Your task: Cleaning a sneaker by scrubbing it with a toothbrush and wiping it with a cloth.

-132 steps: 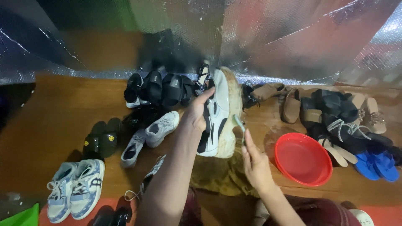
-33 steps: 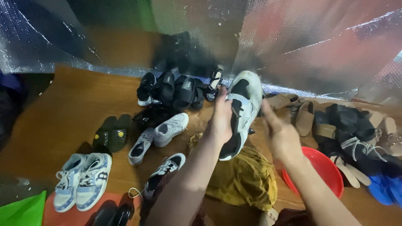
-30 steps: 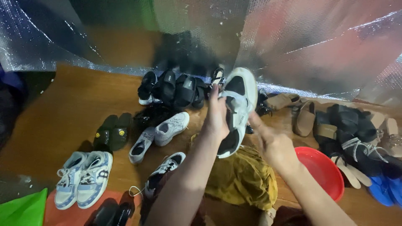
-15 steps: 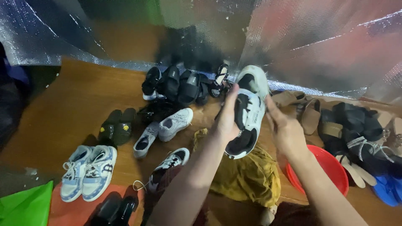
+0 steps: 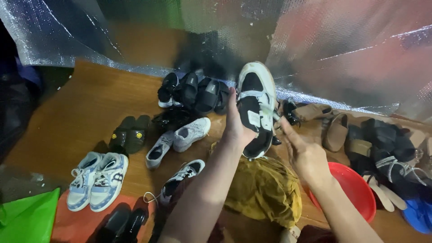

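A wooden floor point(image 5: 90, 112) strewn with shoes runs back to a wall draped in silvery foil sheeting point(image 5: 342, 54). Above it, the left hand point(image 5: 237, 127) is closed around the side of a black-and-white sneaker point(image 5: 256, 108), held up off the floor with its long axis nearly upright, toe pointing up and away, opening toward the camera. The right hand point(image 5: 303, 153) is open, fingertips touching the sneaker's right edge. Below lies a mustard cloth point(image 5: 265, 191); a red basin point(image 5: 355, 189) sits to the right. Grey sneakers point(image 5: 180, 137), pale blue sneakers point(image 5: 96, 180) and black sandals point(image 5: 198, 92) lie left, and a green sheet point(image 5: 24, 220) fills the lower-left corner.
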